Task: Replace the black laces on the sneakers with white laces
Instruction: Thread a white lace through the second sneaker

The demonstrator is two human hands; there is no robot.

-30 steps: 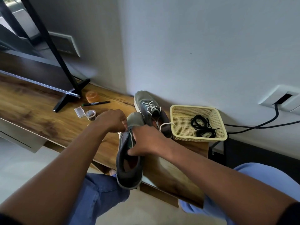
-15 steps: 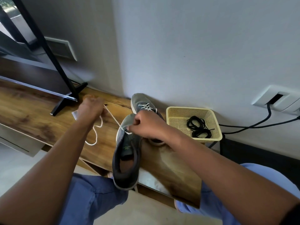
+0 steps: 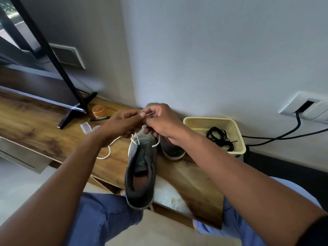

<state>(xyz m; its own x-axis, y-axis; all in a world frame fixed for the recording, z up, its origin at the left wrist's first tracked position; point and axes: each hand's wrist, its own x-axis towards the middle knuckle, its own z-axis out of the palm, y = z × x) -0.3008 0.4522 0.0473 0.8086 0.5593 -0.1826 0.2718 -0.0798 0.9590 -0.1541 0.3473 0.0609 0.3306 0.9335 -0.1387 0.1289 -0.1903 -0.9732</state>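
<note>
Head view, left to right: a black stand [image 3: 53,55] rises from a grained wooden shelf [image 3: 35,125]; an orange cap [image 3: 98,111], a pen [image 3: 99,118] and a small clear box [image 3: 86,126] lie near its foot; the left hand [image 3: 120,126] pinches one end of the white lace [image 3: 106,153], whose slack loops limply on the wood below; the right hand [image 3: 163,121] pinches the other end, fingertips of both meeting above the toe; the near shoe [image 3: 141,174], grey fabric with a soft padded collar, overhangs the shelf's near edge, lace through its lowest eyelets only; the far shoe [image 3: 171,150] sits behind it, mostly hidden; the black laces [image 3: 220,139] lie coiled in a cream mesh basket [image 3: 234,128] at right. Likely risks: uneven ends if one side slips through; the overhanging shoe tipping off under a hard pull.
</note>
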